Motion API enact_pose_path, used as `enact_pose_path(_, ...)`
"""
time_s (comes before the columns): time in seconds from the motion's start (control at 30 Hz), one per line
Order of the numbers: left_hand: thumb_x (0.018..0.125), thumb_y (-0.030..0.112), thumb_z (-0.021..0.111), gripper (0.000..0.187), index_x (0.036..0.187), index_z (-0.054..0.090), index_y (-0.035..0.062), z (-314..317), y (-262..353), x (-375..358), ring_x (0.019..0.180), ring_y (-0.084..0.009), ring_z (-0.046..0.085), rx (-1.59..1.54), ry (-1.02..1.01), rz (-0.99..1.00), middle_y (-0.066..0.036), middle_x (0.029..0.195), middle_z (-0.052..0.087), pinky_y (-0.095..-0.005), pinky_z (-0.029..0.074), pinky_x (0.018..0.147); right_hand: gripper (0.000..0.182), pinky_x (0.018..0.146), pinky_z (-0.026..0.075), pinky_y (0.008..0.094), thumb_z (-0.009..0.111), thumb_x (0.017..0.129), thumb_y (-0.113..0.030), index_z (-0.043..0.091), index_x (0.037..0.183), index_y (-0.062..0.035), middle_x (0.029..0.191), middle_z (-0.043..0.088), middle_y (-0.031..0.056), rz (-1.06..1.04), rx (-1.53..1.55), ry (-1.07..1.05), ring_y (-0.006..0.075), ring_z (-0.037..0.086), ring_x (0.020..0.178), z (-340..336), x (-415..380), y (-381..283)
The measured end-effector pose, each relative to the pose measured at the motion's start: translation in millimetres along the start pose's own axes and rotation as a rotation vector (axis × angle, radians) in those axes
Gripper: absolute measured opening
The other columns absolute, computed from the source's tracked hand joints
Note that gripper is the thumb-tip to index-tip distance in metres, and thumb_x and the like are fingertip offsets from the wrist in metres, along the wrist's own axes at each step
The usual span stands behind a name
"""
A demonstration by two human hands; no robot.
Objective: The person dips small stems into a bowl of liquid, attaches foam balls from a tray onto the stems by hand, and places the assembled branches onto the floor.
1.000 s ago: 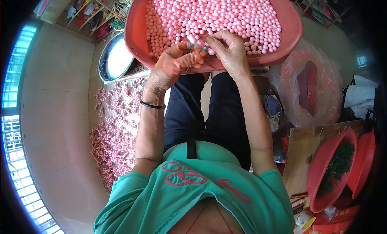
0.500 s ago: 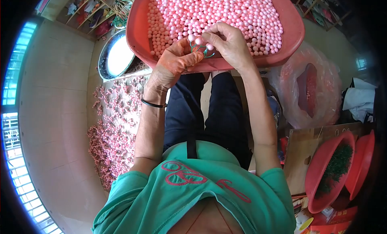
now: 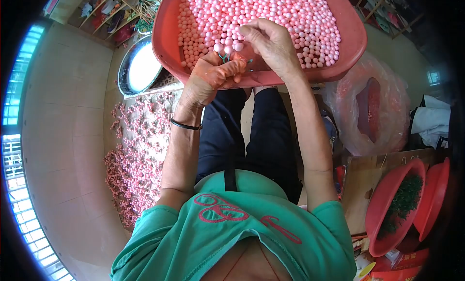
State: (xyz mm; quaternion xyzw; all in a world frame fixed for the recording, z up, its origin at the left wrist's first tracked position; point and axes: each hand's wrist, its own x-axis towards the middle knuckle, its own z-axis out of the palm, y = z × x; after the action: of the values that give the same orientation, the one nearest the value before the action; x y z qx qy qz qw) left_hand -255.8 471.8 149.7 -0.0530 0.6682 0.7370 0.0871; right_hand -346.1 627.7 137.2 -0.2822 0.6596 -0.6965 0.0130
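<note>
My left hand (image 3: 215, 74), in what looks like an orange glove, is closed round a green wire stem (image 3: 224, 57). Three pink beads (image 3: 228, 48) show at the tips of the stem, just above my fingers. To the right and a little higher, my bare right hand (image 3: 272, 45) has thumb and forefinger pinched together over the loose beads. Whether a bead is between those fingertips is hard to make out. Both hands are over the near side of a red plastic basin (image 3: 356, 39) filled with loose pink beads (image 3: 261, 10).
A dark basin of white material (image 3: 145, 65) stands at the left. Pink-beaded sprigs (image 3: 138, 179) cover the floor below it. On the right are a clear plastic bag (image 3: 387, 97), a cardboard box (image 3: 361, 184) and a tilted red basin (image 3: 375, 227) holding green sprigs (image 3: 402, 203).
My right hand has moved up and away from the stem. My left fingers have closed further over the green wire, and its beads have shifted slightly left.
</note>
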Motion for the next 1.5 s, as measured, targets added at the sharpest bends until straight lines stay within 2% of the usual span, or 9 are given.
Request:
enact_pose_path(0.27,0.092,0.024,0.065,0.024,0.094,0.067,0.0000,-4,6,-3,0.055,-0.0093,0.055,-0.070,-0.012,-0.037,-0.006,0.076,0.067,-0.0212,0.041,0.048,0.015,0.063,0.047,0.0346,0.068,0.084,-0.018,0.067,0.091,-0.0039,0.074,0.064,0.0090,0.038,-0.546,0.076,0.0196,0.062,0.068,2,-2,42)
enact_pose_path(0.4,0.093,0.024,0.064,0.024,0.097,0.066,0.0006,-7,0,-1,0.061,-0.0095,0.058,-0.186,-0.034,0.016,-0.006,0.081,0.068,-0.0220,0.044,0.050,0.016,0.067,0.048,0.0438,0.069,0.080,-0.017,0.062,0.084,-0.0030,0.083,0.065,0.0134,-0.202,-0.816,0.103,0.0338,0.064,0.078,13,3,51)
enact_pose_path(0.6,0.093,0.025,0.063,0.023,0.099,0.066,0.0020,-9,-1,0,0.063,-0.0093,0.060,-0.199,-0.044,0.000,-0.005,0.083,0.068,-0.0220,0.047,0.053,0.016,0.069,0.047,0.0464,0.066,0.081,-0.016,0.058,0.082,-0.0024,0.083,0.063,0.0149,-0.193,-0.984,0.047,0.0350,0.063,0.081,17,4,49)
enact_pose_path(0.8,0.092,0.023,0.064,0.021,0.102,0.067,0.0039,-10,-5,0,0.066,-0.0100,0.062,-0.192,-0.050,0.013,-0.004,0.085,0.069,-0.0226,0.051,0.058,0.016,0.063,0.050,0.0417,0.063,0.084,-0.014,0.060,0.081,0.0011,0.076,0.066,0.0157,-0.088,-0.633,0.174,0.0310,0.066,0.072,-1,-14,39)
enact_pose_path(0.9,0.092,0.020,0.065,0.020,0.102,0.067,0.0034,-8,-4,-1,0.069,-0.0107,0.063,-0.191,-0.037,-0.002,-0.005,0.086,0.069,-0.0230,0.052,0.061,0.018,0.061,0.049,0.0348,0.067,0.083,-0.015,0.063,0.083,0.0023,0.068,0.064,0.0120,0.026,-0.306,0.251,0.0198,0.064,0.065,-11,-24,29)
enact_pose_path(0.93,0.091,0.020,0.066,0.020,0.102,0.067,0.0030,-7,-4,-1,0.070,-0.0109,0.063,-0.191,-0.032,-0.013,-0.005,0.086,0.069,-0.0232,0.053,0.061,0.016,0.059,0.046,0.0274,0.068,0.084,-0.014,0.065,0.088,0.0016,0.068,0.062,0.0048,0.078,-0.187,0.236,0.0099,0.058,0.064,-13,-27,32)
enact_pose_path(1.03,0.091,0.020,0.066,0.021,0.100,0.067,0.0009,-2,-2,-2,0.072,-0.0116,0.064,-0.170,0.002,-0.010,-0.006,0.086,0.069,-0.0234,0.053,0.063,0.009,0.050,0.034,0.0180,0.063,0.090,-0.010,0.064,0.093,-0.0018,0.072,0.055,-0.0043,0.060,0.008,0.208,0.0014,0.045,0.060,-10,-37,16)
enact_pose_path(1.13,0.091,0.020,0.066,0.023,0.099,0.067,-0.0011,2,-5,-1,0.071,-0.0118,0.064,-0.146,0.034,0.041,-0.007,0.085,0.069,-0.0235,0.053,0.062,0.011,0.060,0.044,0.0218,0.065,0.089,-0.010,0.065,0.092,0.0010,0.076,0.060,-0.0013,0.106,0.170,0.227,0.0050,0.053,0.066,-6,-43,2)
enact_pose_path(1.5,0.091,0.018,0.066,0.016,0.095,0.068,0.0030,7,-8,-2,0.070,-0.0120,0.063,-0.016,0.096,0.023,-0.004,0.081,0.067,-0.0248,0.052,0.063,0.014,0.071,0.047,0.0232,0.065,0.092,-0.014,0.066,0.092,0.0004,0.082,0.065,0.0021,-0.083,0.017,0.112,0.0077,0.059,0.078,4,-47,6)
